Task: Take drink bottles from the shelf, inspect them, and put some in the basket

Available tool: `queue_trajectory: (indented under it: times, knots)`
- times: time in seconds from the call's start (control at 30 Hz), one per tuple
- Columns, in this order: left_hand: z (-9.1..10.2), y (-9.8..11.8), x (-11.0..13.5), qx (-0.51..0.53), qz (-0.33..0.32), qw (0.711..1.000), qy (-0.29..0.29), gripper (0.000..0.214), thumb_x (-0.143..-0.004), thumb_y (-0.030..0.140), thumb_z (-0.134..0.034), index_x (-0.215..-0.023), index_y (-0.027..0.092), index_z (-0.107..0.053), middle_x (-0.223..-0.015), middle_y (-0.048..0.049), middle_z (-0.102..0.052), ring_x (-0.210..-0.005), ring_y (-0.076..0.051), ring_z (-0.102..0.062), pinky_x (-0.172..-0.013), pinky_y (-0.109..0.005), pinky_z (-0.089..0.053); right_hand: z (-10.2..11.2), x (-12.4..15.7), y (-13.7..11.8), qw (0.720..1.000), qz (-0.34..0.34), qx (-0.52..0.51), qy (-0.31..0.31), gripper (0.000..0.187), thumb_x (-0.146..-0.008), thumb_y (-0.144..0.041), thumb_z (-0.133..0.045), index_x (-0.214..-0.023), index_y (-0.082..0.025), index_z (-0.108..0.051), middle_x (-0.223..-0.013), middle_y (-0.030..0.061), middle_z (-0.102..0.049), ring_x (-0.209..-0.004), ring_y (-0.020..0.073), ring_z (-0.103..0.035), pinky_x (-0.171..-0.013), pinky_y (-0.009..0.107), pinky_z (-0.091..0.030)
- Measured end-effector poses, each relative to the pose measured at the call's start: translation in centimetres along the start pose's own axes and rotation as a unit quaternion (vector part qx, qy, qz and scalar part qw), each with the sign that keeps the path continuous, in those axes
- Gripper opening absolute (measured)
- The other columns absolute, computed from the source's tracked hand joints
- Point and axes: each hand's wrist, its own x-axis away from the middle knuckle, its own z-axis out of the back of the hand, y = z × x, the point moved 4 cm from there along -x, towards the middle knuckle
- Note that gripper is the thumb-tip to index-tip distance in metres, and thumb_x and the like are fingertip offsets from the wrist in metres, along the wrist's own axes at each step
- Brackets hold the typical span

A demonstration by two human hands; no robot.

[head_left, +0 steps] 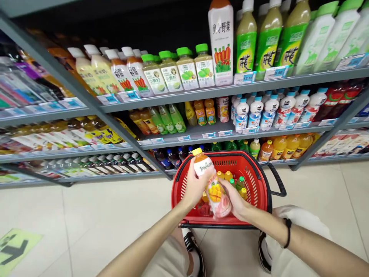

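A juice bottle with a yellow cap and a pink and white label showing mango is held tilted above the red shopping basket. My left hand wraps round its upper part, thumb across the label. Against its lower right side, my right hand grips with the fingers partly hidden behind it. Inside the basket lie several small bottles with green and yellow caps, among them a green-capped bottle. The bottle and my hands cover part of the basket's contents.
Drink shelves stretch across the view beyond the basket, stocked with several rows of bottles. The basket's black handle sticks out to the right. My shoes stand on the tiled floor, with a yellow-green arrow sticker at left.
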Motion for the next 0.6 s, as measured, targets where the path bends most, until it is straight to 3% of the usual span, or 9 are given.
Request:
queue_trajectory:
  times: [0.1,0.2,0.4,0.5,0.6]
  knots:
    - [0.4,0.0,1.1,0.000,-0.033,0.994,-0.109,0.079,-0.084,0.055,-0.078,-0.147,0.022,-0.043,-0.136,-0.0125,-0.063,-0.111,-0.024,-0.067,-0.090,-0.034,-0.058,-0.2,0.0,1.1,0.997,-0.029,-0.027,-0.060,0.069,-0.097,-0.074,-0.037,-0.110,-0.015,-0.070,-0.082,0.0133,-0.075,-0.073,0.0289,-0.074,-0.061,0.042,-0.063]
    - [1.0,0.1,1.3,-0.016,-0.040,0.981,-0.192,0.082,-0.090,0.047,-0.075,-0.155,0.025,-0.032,-0.143,-0.0149,-0.059,-0.113,-0.027,-0.068,-0.089,-0.036,-0.059,-0.2,-0.6,1.7,0.994,-0.042,-0.022,-0.095,0.076,-0.091,-0.082,-0.038,-0.103,-0.014,-0.070,-0.080,0.0142,-0.074,-0.077,0.0304,-0.074,-0.068,0.045,-0.063]
    - [2.5,0.7,-0.3,-0.096,-0.133,0.979,-0.117,0.075,-0.083,0.029,-0.084,-0.145,0.026,-0.040,-0.136,-0.0094,-0.061,-0.114,-0.021,-0.066,-0.097,-0.032,-0.054,0.4,-2.5,0.7,0.994,0.075,0.057,0.063,0.058,-0.087,-0.074,-0.061,-0.104,-0.019,-0.070,-0.086,0.0093,-0.076,-0.087,0.0301,-0.074,-0.082,0.044,-0.061]
    - [2.7,0.8,-0.3,-0.139,-0.142,0.974,-0.111,0.077,-0.078,0.028,-0.087,-0.140,0.024,-0.042,-0.127,-0.0082,-0.065,-0.107,-0.020,-0.066,-0.095,-0.032,-0.054,-0.2,-2.5,0.8,0.992,0.074,0.080,0.057,0.066,-0.083,-0.081,-0.059,-0.099,-0.019,-0.072,-0.083,0.0110,-0.076,-0.088,0.0323,-0.074,-0.082,0.045,-0.060]
    - [2.4,0.3,0.5,-0.146,-0.140,0.969,-0.143,0.073,-0.080,0.034,-0.085,-0.139,0.022,-0.044,-0.117,-0.0068,-0.067,-0.098,-0.019,-0.066,-0.090,-0.032,-0.054,-0.7,-2.0,1.7,0.996,0.056,0.066,0.025,0.078,-0.076,-0.092,-0.054,-0.096,-0.019,-0.072,-0.079,0.0127,-0.074,-0.087,0.0340,-0.074,-0.077,0.046,-0.061]
